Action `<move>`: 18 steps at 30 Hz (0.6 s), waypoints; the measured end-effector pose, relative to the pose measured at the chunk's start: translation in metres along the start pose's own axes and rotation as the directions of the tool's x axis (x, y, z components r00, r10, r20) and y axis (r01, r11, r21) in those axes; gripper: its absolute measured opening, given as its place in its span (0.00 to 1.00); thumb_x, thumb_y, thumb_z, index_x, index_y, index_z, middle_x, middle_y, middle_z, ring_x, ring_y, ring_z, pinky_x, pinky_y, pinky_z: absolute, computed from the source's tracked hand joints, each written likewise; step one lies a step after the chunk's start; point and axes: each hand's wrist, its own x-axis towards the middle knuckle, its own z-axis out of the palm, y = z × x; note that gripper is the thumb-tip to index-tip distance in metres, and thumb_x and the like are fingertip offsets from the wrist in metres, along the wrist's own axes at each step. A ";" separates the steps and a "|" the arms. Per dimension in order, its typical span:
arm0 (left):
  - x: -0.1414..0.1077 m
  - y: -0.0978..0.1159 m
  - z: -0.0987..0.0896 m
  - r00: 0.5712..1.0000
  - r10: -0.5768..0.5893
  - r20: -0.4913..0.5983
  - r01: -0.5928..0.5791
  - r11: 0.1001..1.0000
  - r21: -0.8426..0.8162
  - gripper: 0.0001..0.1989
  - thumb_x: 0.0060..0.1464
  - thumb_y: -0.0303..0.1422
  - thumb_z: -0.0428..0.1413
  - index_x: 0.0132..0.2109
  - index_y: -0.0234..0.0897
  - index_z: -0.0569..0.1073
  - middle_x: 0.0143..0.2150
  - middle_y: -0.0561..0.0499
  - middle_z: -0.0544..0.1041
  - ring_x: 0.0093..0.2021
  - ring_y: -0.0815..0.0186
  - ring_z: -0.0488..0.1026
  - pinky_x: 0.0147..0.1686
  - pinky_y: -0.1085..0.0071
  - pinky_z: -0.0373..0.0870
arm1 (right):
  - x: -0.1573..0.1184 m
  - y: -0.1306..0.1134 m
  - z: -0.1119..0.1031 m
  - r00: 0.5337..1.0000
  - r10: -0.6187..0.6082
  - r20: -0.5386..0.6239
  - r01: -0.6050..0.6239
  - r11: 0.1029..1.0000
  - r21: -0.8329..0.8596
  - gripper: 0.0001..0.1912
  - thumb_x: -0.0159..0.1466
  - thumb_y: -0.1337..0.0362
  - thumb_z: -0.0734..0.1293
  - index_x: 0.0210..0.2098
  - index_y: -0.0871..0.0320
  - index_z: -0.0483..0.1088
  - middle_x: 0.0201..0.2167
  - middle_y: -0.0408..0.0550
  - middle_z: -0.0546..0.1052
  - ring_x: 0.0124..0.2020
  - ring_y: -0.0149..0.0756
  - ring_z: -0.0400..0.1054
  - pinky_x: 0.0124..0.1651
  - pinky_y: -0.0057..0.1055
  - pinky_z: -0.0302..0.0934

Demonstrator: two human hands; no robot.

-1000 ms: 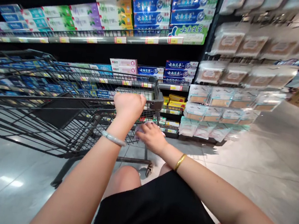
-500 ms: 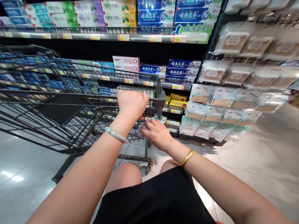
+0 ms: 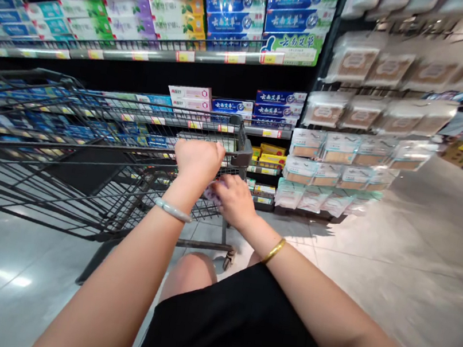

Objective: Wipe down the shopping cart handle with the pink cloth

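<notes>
My left hand [image 3: 198, 160], with a pale bangle at its wrist, is closed on the rim of a black wire shopping cart [image 3: 100, 148] near its right corner. Just below and to the right, my right hand [image 3: 236, 200] has its fingers curled around a small, crumpled, pale purple item [image 3: 215, 192]. A gold bangle circles the right wrist. The purple item lies close to the cart's wire side; whether it touches the wires I cannot tell.
Shelves of boxed goods [image 3: 232, 20] stand behind the cart. Hanging packets [image 3: 326, 109] line the rack at right. A cart wheel [image 3: 229, 259] rests on the tiled floor near my knees. A person's arm shows at the far right edge.
The right hand has moved slightly left and up, closer to the left hand, with the purple item. The view has shifted a little; the left hand keeps its grip on the cart.
</notes>
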 end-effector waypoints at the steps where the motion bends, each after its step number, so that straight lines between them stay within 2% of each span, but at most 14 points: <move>1: 0.000 -0.001 0.001 1.000 0.007 -0.002 -0.007 1.000 0.002 0.37 0.69 0.38 0.29 0.42 0.24 0.82 0.37 0.28 0.82 0.40 0.45 0.79 0.40 0.55 0.58 | -0.003 -0.002 0.003 1.000 0.011 0.024 -0.011 1.000 0.010 0.16 0.74 0.61 0.61 0.57 0.50 0.73 0.57 0.55 0.72 0.54 0.47 0.60 0.50 0.40 0.57; 4: -0.001 -0.002 0.002 1.000 0.026 -0.013 -0.025 1.000 0.011 0.37 0.69 0.38 0.29 0.42 0.24 0.81 0.37 0.28 0.81 0.40 0.45 0.80 0.39 0.56 0.58 | -0.012 -0.009 0.010 0.984 -0.025 0.175 0.019 0.999 0.037 0.13 0.73 0.62 0.62 0.52 0.50 0.76 0.50 0.53 0.74 0.51 0.45 0.61 0.49 0.38 0.57; 5: -0.001 -0.001 0.002 0.999 0.029 -0.015 -0.029 0.999 0.014 0.37 0.69 0.38 0.29 0.41 0.24 0.81 0.36 0.28 0.81 0.40 0.45 0.80 0.39 0.56 0.58 | -0.013 -0.011 0.008 0.981 -0.031 0.193 0.024 0.999 0.040 0.12 0.73 0.62 0.63 0.51 0.50 0.77 0.49 0.53 0.75 0.51 0.45 0.61 0.49 0.38 0.57; 7: -0.001 -0.001 0.000 1.000 0.027 -0.010 -0.027 0.999 0.017 0.37 0.69 0.38 0.29 0.42 0.24 0.81 0.37 0.28 0.82 0.40 0.44 0.80 0.39 0.55 0.59 | -0.006 -0.013 -0.004 0.992 -0.009 0.129 0.006 1.000 0.027 0.13 0.74 0.62 0.62 0.52 0.49 0.76 0.50 0.53 0.74 0.51 0.45 0.61 0.48 0.38 0.57; 10: 0.002 -0.001 -0.006 0.998 0.021 0.052 -0.022 1.000 0.016 0.35 0.69 0.37 0.30 0.43 0.24 0.81 0.39 0.28 0.82 0.42 0.44 0.80 0.39 0.55 0.61 | 0.017 -0.012 -0.029 0.999 -0.008 -0.050 0.008 1.000 -0.005 0.14 0.75 0.59 0.61 0.51 0.49 0.77 0.54 0.54 0.73 0.53 0.46 0.60 0.50 0.41 0.56; 13: 0.002 -0.010 -0.014 0.994 0.053 0.100 -0.052 0.999 -0.012 0.31 0.70 0.37 0.33 0.43 0.27 0.81 0.41 0.31 0.82 0.42 0.46 0.79 0.40 0.56 0.63 | 0.030 -0.012 -0.035 0.988 0.022 -0.155 -0.022 1.000 -0.002 0.12 0.73 0.61 0.63 0.52 0.50 0.76 0.57 0.53 0.73 0.53 0.46 0.60 0.51 0.41 0.57; 16: -0.008 -0.028 -0.018 0.999 0.040 -0.030 -0.040 0.999 -0.023 0.26 0.70 0.38 0.38 0.40 0.33 0.80 0.39 0.38 0.83 0.42 0.51 0.77 0.53 0.51 0.63 | 0.024 -0.016 -0.022 0.980 0.106 -0.168 -0.099 0.994 0.053 0.13 0.70 0.65 0.65 0.52 0.50 0.76 0.54 0.52 0.75 0.51 0.46 0.61 0.49 0.40 0.58; 18: -0.017 -0.042 -0.016 0.981 -0.076 -0.177 0.078 0.997 0.004 0.25 0.70 0.40 0.41 0.38 0.37 0.80 0.40 0.41 0.83 0.44 0.50 0.75 0.63 0.42 0.52 | 0.021 -0.021 -0.018 0.975 0.159 -0.157 -0.140 0.982 0.126 0.12 0.68 0.67 0.68 0.49 0.49 0.77 0.51 0.50 0.75 0.49 0.45 0.62 0.49 0.38 0.59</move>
